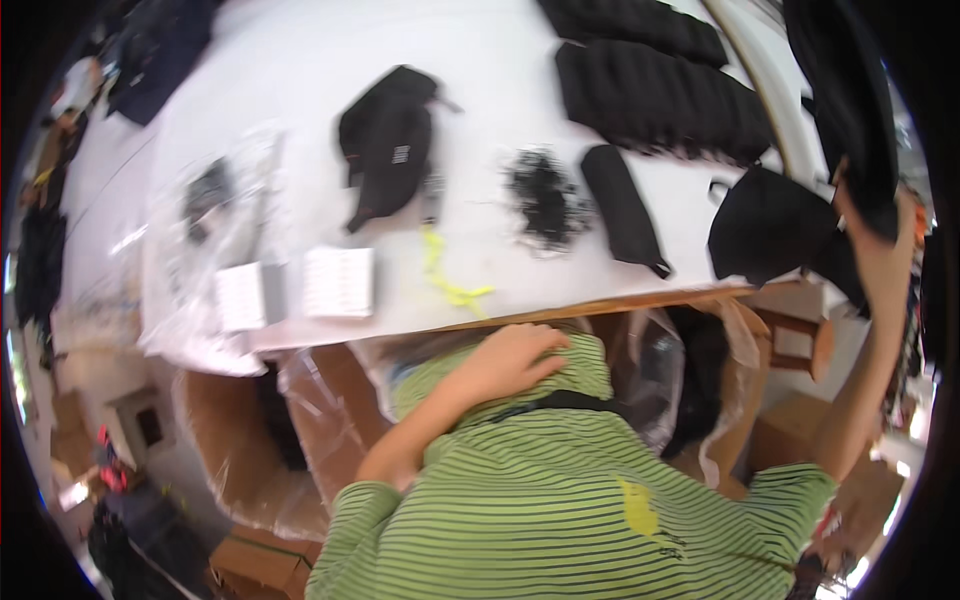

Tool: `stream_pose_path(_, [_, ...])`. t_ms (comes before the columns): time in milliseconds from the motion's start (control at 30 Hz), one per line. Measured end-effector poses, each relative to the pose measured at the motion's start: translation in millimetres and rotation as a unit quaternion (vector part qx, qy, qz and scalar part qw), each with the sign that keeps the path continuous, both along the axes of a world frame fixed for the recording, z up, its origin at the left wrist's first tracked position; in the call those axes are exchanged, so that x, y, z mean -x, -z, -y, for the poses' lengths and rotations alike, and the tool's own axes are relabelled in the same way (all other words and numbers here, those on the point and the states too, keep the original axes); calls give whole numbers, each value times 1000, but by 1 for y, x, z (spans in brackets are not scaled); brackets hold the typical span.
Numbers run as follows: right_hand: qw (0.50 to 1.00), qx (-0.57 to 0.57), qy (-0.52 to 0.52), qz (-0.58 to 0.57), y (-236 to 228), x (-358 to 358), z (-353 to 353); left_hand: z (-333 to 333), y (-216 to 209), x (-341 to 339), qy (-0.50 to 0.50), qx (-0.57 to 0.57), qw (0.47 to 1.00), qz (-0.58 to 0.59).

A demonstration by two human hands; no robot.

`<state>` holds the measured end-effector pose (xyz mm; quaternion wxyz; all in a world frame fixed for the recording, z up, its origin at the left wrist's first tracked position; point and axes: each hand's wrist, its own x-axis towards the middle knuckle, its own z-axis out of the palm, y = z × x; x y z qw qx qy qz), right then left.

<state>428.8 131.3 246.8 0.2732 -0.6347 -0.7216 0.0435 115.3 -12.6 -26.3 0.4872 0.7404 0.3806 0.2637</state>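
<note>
Over the white table [300,80], the right hand [880,250] grips a black pouch [850,110] and should lift it steadily, while the left hand [510,360] rests, fingers curled, on the striped shirt [560,500].

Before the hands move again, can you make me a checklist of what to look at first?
1. Left hand resting on the green striped shirt at the table edge: ok, it holds nothing.
2. Right hand raised and gripping a black fabric piece: ok, fingers closed on it.
3. Black pouch beside the right hand lies fully on the white table: cannot tell, its edge is near the rim.
4. Yellow strip lies apart from both hands: ok.
5. Two white card stacks sit flat: ok.
</note>
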Motion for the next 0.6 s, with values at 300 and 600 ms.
stream_pose_path(300, [912, -96, -379, 127, 65, 305, -162, 48, 8, 29, -174, 215, 954, 117])
stream_pose_path(600, [882, 57, -453, 118, 243, 379, -179, 63, 16, 39, -250, 252, 928, 110])
